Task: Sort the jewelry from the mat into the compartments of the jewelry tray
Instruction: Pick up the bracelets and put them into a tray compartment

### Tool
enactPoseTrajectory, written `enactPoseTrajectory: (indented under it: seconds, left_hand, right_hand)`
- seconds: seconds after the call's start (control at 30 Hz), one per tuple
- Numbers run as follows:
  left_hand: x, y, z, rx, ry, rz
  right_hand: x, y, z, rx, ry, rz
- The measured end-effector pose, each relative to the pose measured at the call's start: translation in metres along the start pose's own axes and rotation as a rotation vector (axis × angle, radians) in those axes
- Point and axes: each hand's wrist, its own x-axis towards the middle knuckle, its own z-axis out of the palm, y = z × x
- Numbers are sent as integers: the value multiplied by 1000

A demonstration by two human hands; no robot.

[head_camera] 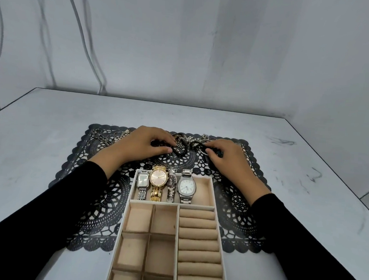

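Hidden or unclear: the jewelry tray (131, 193) runs out of view at the desk's near edge, so we cannot count its nearest compartments. The jewelry heap (188, 140) is a tangle of chains, black cord and pale beads. We cannot separate the single pieces, and both hands cover parts of it.

Left hand (144, 143): fingers curled, thumb and fingertips pinching a dark beaded strand (157, 142). Right hand (228, 158): fingers curled onto dark beads (218, 153) at the heap's right side. We cannot tell if it truly grips them.

Around: more chains (105, 137) lie on the mat toward the desk's far left corner. Cables (84, 34) hang down the wall beyond the far edge. Black sleeves cross the mat on both sides of the tray.

Materials: the mat (100, 199) is black openwork lace with a scalloped border, lying mid-desk. The desk (49, 130) is pale grey and faintly marbled. The tray is lined in beige velvet. Its far long compartment holds four metal-band watches side by side: a silver rectangular watch (143, 180), a gold round watch (158, 177), a small dark-dial watch (172, 181) and a silver white-dial watch (187, 186). The square compartments (139, 217) and padded ring rolls (199, 232) show only lining.
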Motion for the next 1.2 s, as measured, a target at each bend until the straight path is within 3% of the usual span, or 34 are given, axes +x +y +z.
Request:
enactPoseTrajectory:
  seconds: [0.53, 0.93, 1.2]
  left_hand:
    - [3, 10, 8, 149, -32, 12]
    - [2, 34, 4, -435, 231, -98]
    - [0, 36, -2, -511, 332, -153]
  right_hand:
    - [7, -9, -2, 52, 5, 89]
    - [5, -9, -2, 55, 4, 87]
    - [4, -10, -2, 50, 20, 74]
